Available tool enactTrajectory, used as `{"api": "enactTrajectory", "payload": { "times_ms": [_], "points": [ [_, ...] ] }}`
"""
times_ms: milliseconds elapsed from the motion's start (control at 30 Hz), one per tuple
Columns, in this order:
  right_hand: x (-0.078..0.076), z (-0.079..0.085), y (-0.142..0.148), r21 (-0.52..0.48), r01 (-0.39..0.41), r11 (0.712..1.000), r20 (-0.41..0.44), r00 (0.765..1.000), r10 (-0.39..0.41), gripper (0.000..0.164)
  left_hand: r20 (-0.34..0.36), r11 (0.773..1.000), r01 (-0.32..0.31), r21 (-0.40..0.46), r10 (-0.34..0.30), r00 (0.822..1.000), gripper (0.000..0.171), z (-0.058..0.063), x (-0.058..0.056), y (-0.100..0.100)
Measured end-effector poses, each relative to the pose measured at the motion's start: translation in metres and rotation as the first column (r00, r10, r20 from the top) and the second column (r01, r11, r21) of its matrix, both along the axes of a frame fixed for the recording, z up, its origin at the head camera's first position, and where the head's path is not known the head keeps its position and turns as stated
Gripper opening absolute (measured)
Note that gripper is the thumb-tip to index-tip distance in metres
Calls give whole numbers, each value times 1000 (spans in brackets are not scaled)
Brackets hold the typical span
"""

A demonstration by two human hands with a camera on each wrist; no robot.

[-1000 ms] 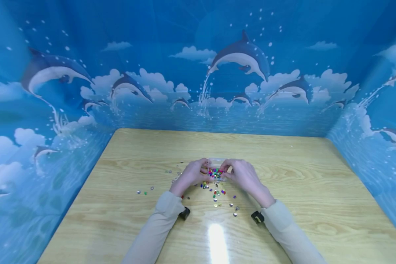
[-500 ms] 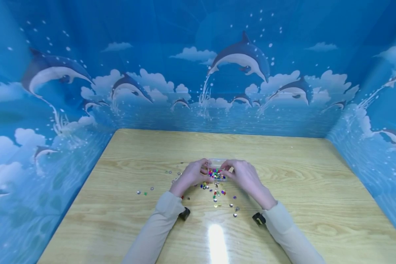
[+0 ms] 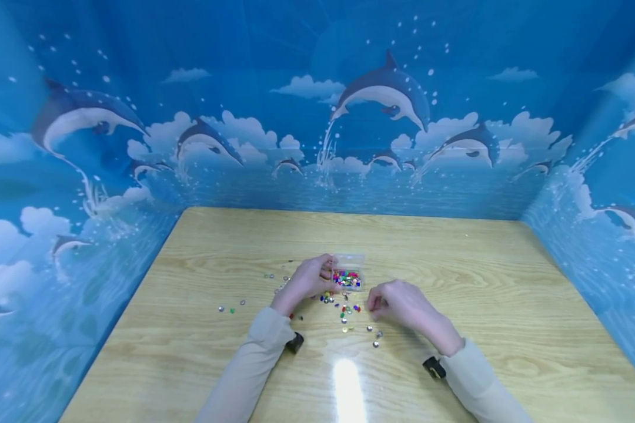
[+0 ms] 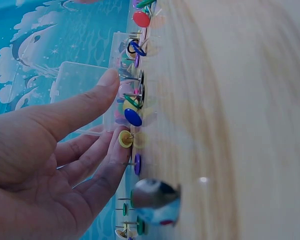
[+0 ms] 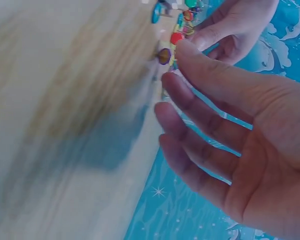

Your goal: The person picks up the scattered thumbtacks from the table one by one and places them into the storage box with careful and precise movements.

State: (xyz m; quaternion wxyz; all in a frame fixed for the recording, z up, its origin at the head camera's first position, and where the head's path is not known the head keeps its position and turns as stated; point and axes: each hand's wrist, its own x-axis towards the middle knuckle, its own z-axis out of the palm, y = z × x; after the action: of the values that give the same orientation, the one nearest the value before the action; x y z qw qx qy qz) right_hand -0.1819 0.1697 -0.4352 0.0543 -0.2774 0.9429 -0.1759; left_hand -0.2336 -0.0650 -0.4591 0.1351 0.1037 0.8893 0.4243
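Note:
A small clear plastic box (image 3: 363, 281), its lid raised at the back, is filled with colourful thumbtacks (image 3: 347, 278). My left hand (image 3: 309, 277) holds the box at its left side, thumb in front and fingers toward the back. By the left fingers, the left wrist view shows a yellow thumbtack (image 4: 125, 139) and a blue thumbtack (image 4: 133, 117). To the right and front of the box is my right hand (image 3: 402, 302), low over the table, fingers loosely bent with nothing between them. A purple thumbtack (image 5: 164, 56) lies just beyond its thumb and forefinger.
Loose thumbtacks (image 3: 344, 321) are strewn on the wooden table (image 3: 508, 305) in front of the box, with several more to the left, such as a silver one (image 3: 221, 308). A blue dolphin-printed curtain (image 3: 317, 117) surrounds the table's back and sides.
My right hand has left the box and moved right and toward me, down to the table beside the loose thumbtacks. The left hand stays at the box.

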Motion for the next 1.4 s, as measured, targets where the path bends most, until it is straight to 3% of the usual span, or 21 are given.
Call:
{"api": "enactTrajectory", "payload": {
  "times_ms": [267,533,700,1000,1233,1400],
  "points": [
    [-1,-4,3,-1,-16,1000,-17,1000,16,13,9,1000,-9,5,9,1000,70,0,0,0],
    [-16,-1,-12,-81,84,993,-113,989,-93,6,1,1000,-3,9,3,1000,70,-1,-1,-1],
    [-27,3,-28,-139,95,986,-185,975,-120,5,-2,1000,9,5,-9,1000,70,-1,-1,-2],
    [-37,2,-39,-160,117,980,-204,968,-149,5,-3,1000,22,8,-22,1000,70,-2,-1,-2],
    [-27,0,-29,-140,124,982,-189,971,-149,9,-14,1000,22,3,-22,1000,70,-2,-2,-2],
    [-6,0,-15,-81,52,995,-152,986,-64,12,-4,1000,8,13,-8,1000,69,-2,-2,-2]
  ]
}}
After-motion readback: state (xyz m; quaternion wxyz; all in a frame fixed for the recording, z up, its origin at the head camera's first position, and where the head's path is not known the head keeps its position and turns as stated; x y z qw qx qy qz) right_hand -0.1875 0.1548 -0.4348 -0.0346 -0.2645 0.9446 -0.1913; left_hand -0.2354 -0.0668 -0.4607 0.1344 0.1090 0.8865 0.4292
